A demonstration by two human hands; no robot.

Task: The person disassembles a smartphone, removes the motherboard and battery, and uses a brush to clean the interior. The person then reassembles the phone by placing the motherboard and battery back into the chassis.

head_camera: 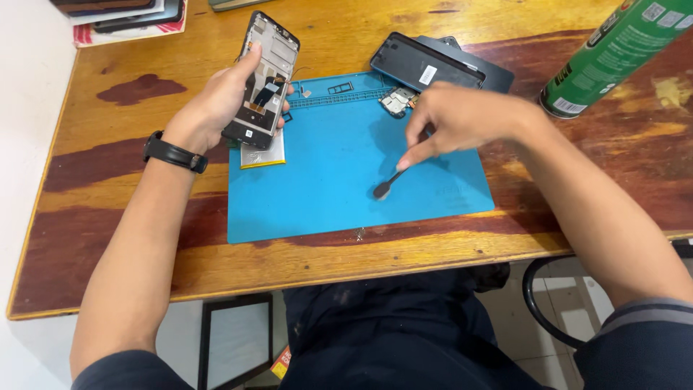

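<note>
Two hands are busy: the left hand (220,101) grips an opened phone (263,79), already stripped of its back cover (419,63), while the right hand (462,119) pinches a brush (390,183) on the blue mat (346,180).

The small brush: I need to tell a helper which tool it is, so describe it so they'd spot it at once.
Start at the blue mat on the wooden table. Near the mat's middle, the right hand pinches a thin dark brush, its bristled tip touching the mat. It is the only slender stick-shaped tool; nearby things are flat phone parts.
</note>
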